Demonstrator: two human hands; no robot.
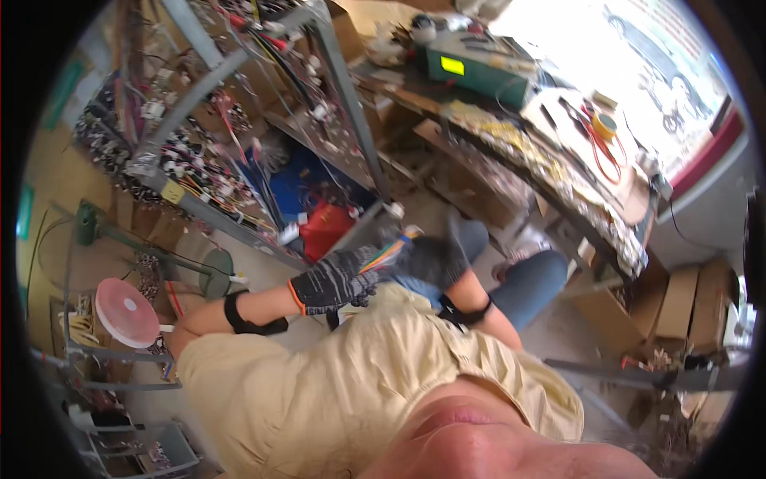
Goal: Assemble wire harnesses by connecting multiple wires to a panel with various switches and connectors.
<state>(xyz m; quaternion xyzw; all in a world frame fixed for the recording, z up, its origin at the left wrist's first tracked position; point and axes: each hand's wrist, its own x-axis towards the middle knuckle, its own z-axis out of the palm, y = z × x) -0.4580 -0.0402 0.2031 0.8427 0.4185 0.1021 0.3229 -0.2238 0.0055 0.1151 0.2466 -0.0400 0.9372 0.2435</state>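
Note:
My left hand (339, 281), in a grey-black knit glove with an orange cuff, is closed round a bundle of thin coloured wires (388, 254). Orange, blue and pale strands stick out of it, slanting up and to the right. Close beside the wires is my right hand (435, 262) in a dark glove. Motion smears its fingers, so whether they grip the strands cannot be made out. Both hands are in front of my body, above my jeans-clad legs (531, 287).
A metal rack (347, 96) heaped with wire harnesses stands at the left, a red bag (325, 227) low inside it. At the far right, a workbench (550, 188) carries a green device (479, 72) with a lit yellow screen. Cardboard boxes (678, 303) stand right; a pink disc (128, 313) is left.

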